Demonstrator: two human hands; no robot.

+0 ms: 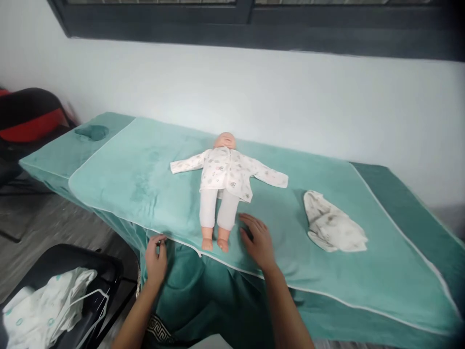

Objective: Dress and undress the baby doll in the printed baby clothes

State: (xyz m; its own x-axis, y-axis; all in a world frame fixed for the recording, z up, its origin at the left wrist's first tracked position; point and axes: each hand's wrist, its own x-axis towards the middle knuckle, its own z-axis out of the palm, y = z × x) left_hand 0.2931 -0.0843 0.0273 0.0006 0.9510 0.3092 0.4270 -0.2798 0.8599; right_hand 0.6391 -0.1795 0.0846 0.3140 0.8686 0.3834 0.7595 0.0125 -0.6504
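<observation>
A baby doll [208, 211] lies on its back across the green-covered bed [119, 165], its head toward the wall and its bare feet near the front edge. It wears a white patterned long-sleeved top [221, 169], both sleeves spread out sideways, and white trousers. My right hand [258, 242] rests open on the cover just right of the doll's lower leg, holding nothing. At the bed's front edge, left of the feet, is my left hand [156, 257], fingers loosely bent, thumb apart, nothing visible in it. A crumpled white patterned garment [334, 223] lies to the right.
At lower left, a black chair [105, 264] bears a white cloth with green marks [51, 308] and a white hanger-like wire [98, 293]. A black and red chair [34, 116] stands at far left. The bed has a face hole [92, 132]; a white wall [156, 82] runs behind.
</observation>
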